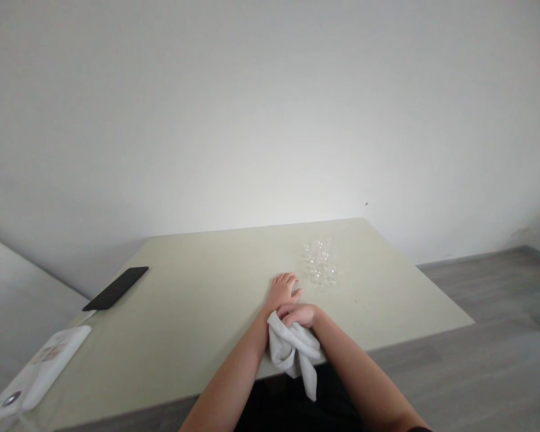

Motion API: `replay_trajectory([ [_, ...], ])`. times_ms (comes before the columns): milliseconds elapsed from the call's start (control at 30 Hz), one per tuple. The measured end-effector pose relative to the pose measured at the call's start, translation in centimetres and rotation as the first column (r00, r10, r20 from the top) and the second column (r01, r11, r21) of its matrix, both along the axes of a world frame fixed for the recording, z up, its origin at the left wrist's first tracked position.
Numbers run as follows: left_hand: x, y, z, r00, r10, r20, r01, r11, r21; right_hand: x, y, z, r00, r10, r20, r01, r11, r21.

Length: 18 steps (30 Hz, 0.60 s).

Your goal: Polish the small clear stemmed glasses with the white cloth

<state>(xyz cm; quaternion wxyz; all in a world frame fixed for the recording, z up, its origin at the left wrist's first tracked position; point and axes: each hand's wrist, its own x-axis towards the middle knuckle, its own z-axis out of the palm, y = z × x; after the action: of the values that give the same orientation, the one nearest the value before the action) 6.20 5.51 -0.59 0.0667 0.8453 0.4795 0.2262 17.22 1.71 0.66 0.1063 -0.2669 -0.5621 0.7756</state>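
My left hand (282, 290) lies flat on the pale table (198, 312), fingers stretched toward a cluster of several small clear glasses (320, 264) just beyond it. My right hand (300, 314) is closed on a white cloth (294, 351), which hangs crumpled over the table's near edge. The two hands touch near the left wrist. The glasses stand apart from both hands, on the table's right half.
A black phone (116, 288) lies near the table's left edge. A white device (38, 372) sits at the near left corner. A white wall rises behind the table. Grey wood floor (486, 312) extends to the right.
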Motion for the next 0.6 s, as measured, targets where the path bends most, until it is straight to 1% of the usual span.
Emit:
replay_trajectory([
  [167,0.01,0.00,0.01,1.000,-0.003,-0.002,0.003,1.000,-0.004,-0.03,0.19,-0.47,1.000,-0.003,0.003,0.003,1.000,-0.009],
  [433,0.00,-0.04,0.12,1.000,-0.001,0.002,0.001,1.000,-0.021,-0.11,-0.12,0.01,0.999,-0.032,0.031,0.032,0.999,-0.011],
  [600,0.01,-0.03,0.19,1.000,-0.001,-0.002,0.001,0.999,-0.037,-0.12,-0.25,0.49,0.998,-0.025,0.052,0.025,1.000,-0.012],
])
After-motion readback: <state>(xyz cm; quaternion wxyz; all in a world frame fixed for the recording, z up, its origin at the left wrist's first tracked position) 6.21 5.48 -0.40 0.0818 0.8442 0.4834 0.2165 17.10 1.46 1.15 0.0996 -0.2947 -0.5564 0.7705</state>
